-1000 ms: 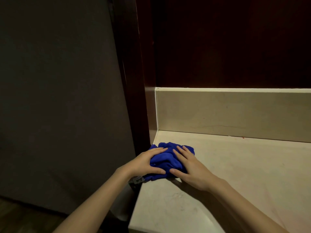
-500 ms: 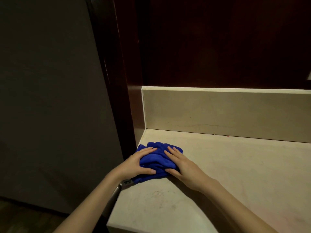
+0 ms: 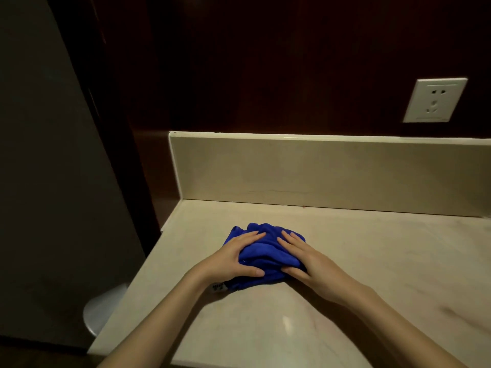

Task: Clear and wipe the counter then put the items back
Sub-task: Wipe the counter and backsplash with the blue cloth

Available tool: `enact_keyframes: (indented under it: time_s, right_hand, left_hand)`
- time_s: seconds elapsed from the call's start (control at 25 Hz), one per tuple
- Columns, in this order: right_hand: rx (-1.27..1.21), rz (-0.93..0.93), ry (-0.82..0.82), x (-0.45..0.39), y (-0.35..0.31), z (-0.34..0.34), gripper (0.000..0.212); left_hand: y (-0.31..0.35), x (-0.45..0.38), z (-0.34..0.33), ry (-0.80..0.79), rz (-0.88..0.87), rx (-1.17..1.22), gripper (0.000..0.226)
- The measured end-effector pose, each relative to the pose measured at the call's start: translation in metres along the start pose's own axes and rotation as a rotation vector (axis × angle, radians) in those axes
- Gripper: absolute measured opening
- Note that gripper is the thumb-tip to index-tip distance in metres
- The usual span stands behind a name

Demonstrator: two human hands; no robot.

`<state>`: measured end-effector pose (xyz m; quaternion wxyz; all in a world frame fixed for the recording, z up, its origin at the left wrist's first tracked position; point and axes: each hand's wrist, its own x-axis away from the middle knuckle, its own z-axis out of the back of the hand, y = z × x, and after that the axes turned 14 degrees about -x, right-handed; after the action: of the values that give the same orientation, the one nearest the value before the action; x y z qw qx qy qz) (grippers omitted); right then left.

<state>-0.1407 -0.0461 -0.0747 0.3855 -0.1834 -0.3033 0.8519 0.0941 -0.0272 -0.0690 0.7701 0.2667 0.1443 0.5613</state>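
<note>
Both hands are pressing down on a bunched-up blue cloth (image 3: 265, 251) that is lying on the pale stone surface (image 3: 345, 261), near its left end and a little way in front of the low back wall (image 3: 318, 171). The left hand (image 3: 233, 258) is lying on the cloth's left side and the right hand (image 3: 300, 258) on its right side. Each hand's grip is mostly flat: the fingers are lying out straight on top of the cloth, and the thumbs are tucking in against its near edge, so the cloth is being pushed more than squeezed. A small white tag (image 3: 218, 286) is sticking out from under the left wrist.

The cloth is lying right under both hands, with its long side running left to right. Most of the bare surface is stretching away to the right, so the next wipe is probably going that way, with the right hand leading.

Compared with a moment ago, the cloth and hands are sitting farther from the left edge, and no longer hanging over it. The view is also showing more to the right now, so a white wall socket (image 3: 435, 100) is coming into sight. A round silver thing (image 3: 101, 312) is showing below the left edge.
</note>
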Motion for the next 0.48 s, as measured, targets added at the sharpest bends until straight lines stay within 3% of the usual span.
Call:
enact_keyframes:
  time_s: [0.28,0.48]
  right_hand:
    - [-0.06,-0.13,0.076,0.07,0.047,0.051,0.062]
    - [-0.133,-0.164,0.112,0.088,0.052,0.053,0.061]
  left_hand:
    - [0.067,-0.049,-0.044,-0.085,-0.14,-0.029,0.085]
    - [0.075,-0.059,-0.053,-0.106,-0.203,-0.072,0.085]
